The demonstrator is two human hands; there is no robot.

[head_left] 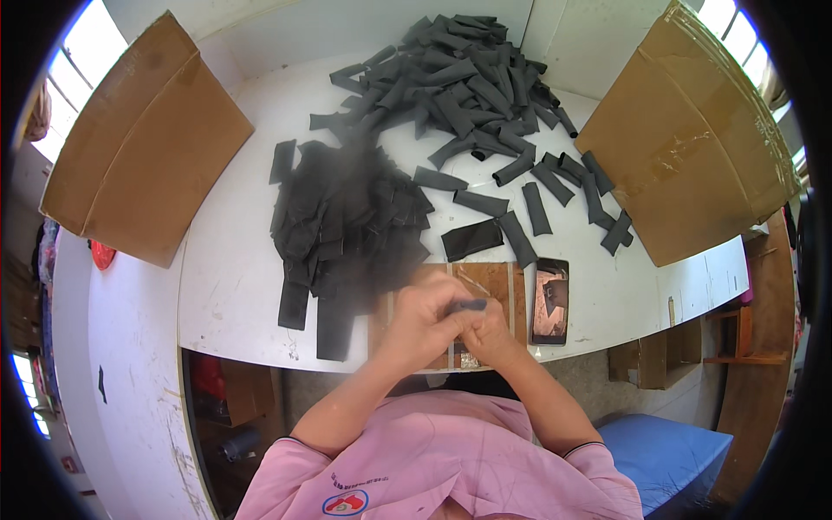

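Observation:
Close together over the front edge of the white table, my left hand (423, 319) and my right hand (490, 334) are both closed on a small dark tube-like piece (469, 305). Only its end shows between the fingers; the rest is covered. Beneath them lies a worn brown board (490, 277) with lighter strips. To the left is a heap of flat black fabric pieces (347, 217), partly blurred by a dark smear. Beyond the board rests one flat, shiny black piece (472, 241). A large pile of dark grey soft tubes (464, 82) fills the far middle.
Single tubes (536, 208) lie scattered right of the middle. A phone (550, 302) with a lit screen sits right of my hands. Cardboard panels stand at the left (143, 143) and right (689, 139). A blue-covered surface (667, 459) is at lower right.

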